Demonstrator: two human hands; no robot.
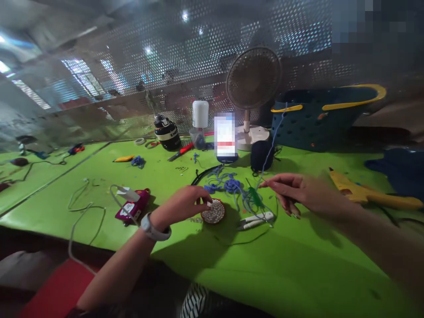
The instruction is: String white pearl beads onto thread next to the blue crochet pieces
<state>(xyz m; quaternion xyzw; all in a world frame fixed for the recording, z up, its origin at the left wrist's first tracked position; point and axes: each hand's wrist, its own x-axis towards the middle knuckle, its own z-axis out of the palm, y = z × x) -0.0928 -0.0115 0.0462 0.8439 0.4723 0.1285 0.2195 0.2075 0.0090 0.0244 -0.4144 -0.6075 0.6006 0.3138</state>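
Green counter (298,274) | left hand (185,201): fingers touching beads (213,215) in round dish (224,213), grip unclear | right hand (304,191): fingers curled beside blue yarn (273,143), hold unclear | risk: bumped dish could spill beads

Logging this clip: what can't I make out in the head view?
All in the head view:
Whether the left hand grips any of the pearly beads: too small, fingers in the way.
What the right hand pinches, if anything: too fine.
Phone screen: pixelated.
Basket contents: hidden by its wall.
Dark cloth: cut off by the right edge.
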